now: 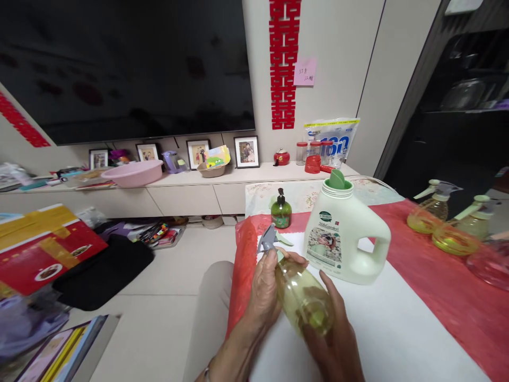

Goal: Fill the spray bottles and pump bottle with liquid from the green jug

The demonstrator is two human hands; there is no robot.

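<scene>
A yellowish see-through spray bottle [300,292] lies tilted between my two hands, above the white tabletop. My left hand [264,281] is closed round its neck, just below the grey and pale green trigger head [270,240]. Fingers of my right hand [336,323] wrap the bottle's rounded lower body. Just beyond stands a large pale green detergent jug [350,239], upright, with a green spout [337,179] at its open mouth. Farther back is a dark green pump bottle [281,211] with a black pump.
To the right, two more spray bottles [433,207] and a pink one stand on red plastic sheeting [429,265]. Jars, a big white pouch [338,135] and a pink basin [135,172] rest on the low cabinet. A red and yellow box [51,244] sits at the left.
</scene>
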